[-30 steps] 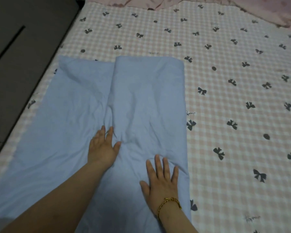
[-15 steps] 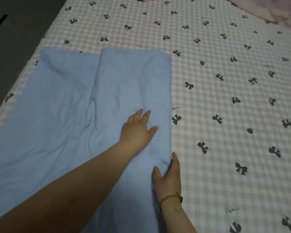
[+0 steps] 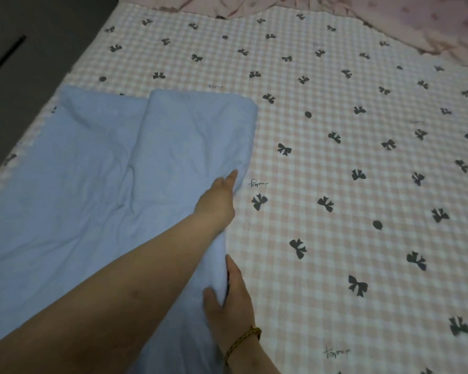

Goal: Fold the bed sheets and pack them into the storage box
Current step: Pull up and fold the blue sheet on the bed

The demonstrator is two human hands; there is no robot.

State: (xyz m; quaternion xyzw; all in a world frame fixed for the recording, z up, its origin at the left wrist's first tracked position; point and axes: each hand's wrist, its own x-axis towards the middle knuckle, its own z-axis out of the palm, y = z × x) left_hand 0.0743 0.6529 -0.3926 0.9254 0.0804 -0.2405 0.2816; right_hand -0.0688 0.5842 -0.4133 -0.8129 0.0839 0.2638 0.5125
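Note:
A light blue bed sheet [image 3: 97, 190] lies on the left side of the bed, its right part folded over into a thicker, wrinkled band. My left hand [image 3: 219, 194] reaches across to the band's right edge; the fingers curl into the cloth there, with one finger lying along the edge. Nearer to me, my right hand [image 3: 231, 298], with a gold bracelet on the wrist, grips the same edge, thumb on top and fingers underneath. Between the two hands the edge is raised and bunched. No storage box is in view.
The bed is covered by a pink-and-white checked cover [image 3: 362, 211] with black bows. A crumpled pink cloth [image 3: 430, 25] lies along the far edge. The dark floor [image 3: 25, 63] is beyond the bed's left side.
Both hands moved right from pressing flat on the sheet to its right edge. The left arm now crosses over the sheet, and the edge is lifted between the hands.

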